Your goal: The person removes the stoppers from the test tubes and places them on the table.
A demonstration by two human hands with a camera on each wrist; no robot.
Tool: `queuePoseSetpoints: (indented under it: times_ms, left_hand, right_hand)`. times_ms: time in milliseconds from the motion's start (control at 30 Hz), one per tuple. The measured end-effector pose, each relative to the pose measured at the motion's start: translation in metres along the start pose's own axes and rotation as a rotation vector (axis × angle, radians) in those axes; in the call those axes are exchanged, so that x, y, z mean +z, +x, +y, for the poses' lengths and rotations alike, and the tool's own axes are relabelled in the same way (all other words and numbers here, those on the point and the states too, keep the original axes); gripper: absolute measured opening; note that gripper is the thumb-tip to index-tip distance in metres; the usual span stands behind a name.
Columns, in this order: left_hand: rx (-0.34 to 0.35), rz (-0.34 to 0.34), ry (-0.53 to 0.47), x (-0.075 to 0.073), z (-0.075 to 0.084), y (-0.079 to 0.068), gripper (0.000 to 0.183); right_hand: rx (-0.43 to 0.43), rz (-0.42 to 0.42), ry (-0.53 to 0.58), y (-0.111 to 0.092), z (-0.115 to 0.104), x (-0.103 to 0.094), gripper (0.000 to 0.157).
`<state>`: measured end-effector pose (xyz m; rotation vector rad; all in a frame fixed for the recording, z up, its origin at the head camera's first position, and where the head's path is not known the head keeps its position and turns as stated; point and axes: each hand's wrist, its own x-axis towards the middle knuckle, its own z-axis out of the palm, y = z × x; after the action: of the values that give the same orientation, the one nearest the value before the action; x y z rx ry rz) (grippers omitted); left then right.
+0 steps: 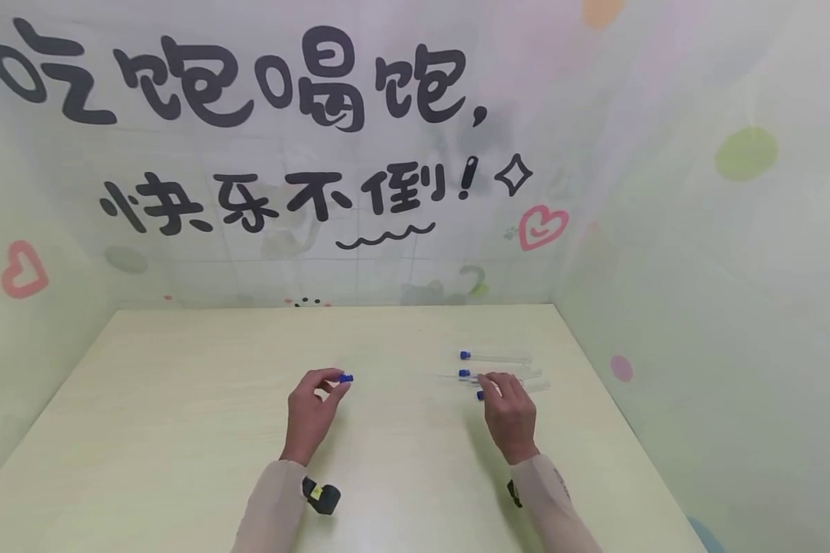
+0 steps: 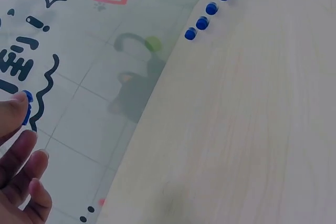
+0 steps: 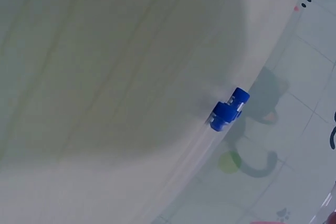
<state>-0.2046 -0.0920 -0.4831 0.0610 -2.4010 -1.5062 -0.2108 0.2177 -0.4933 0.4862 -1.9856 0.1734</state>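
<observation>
Head view: we find the left hand [image 1: 311, 411] pinching a blue cap [image 1: 346, 378] and the right hand [image 1: 510, 415] pinching a clear tube [image 1: 448, 376]. From the right grip, the tube's long axis runs toward 9 o'clock, pointing at the cap, still apart. Capped tubes [image 1: 491, 357] lie on the desk [image 1: 180, 399], nearer the right hand, about 12 o'clock.

On the far right part of the pale, wood-grained table [image 1: 180, 399], at least 3 clear tubes [image 1: 501, 358] are laid, their blue caps [image 1: 465, 355] turned left.
</observation>
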Motion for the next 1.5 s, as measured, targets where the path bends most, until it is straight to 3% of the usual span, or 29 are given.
queuePoseSetpoints:
  times_ms: [367, 733, 1100, 1500]
  left_hand:
    - [-0.014, 0.064, 0.039, -0.02, -0.02, -0.005, 0.02]
    - [-0.08, 0.074, 0.096, -0.043, -0.035, -0.008, 0.021]
    - [-0.125, -0.033, 0.15, -0.053, -0.041, -0.008, 0.022]
    - [-0.134, -0.115, 0.286, -0.06, -0.049, -0.007, 0.019]
  right_hand:
    - [0.017, -0.042, 0.022, -0.016, 0.016, -0.011, 0.031]
    - [0.007, -0.062, 0.022, -0.027, 0.033, -0.022, 0.028]
    - [0.04, -0.194, 0.028, -0.033, 0.038, -0.025, 0.03]
    - [0.132, -0.41, -0.012, -0.037, 0.04, -0.031, 0.027]
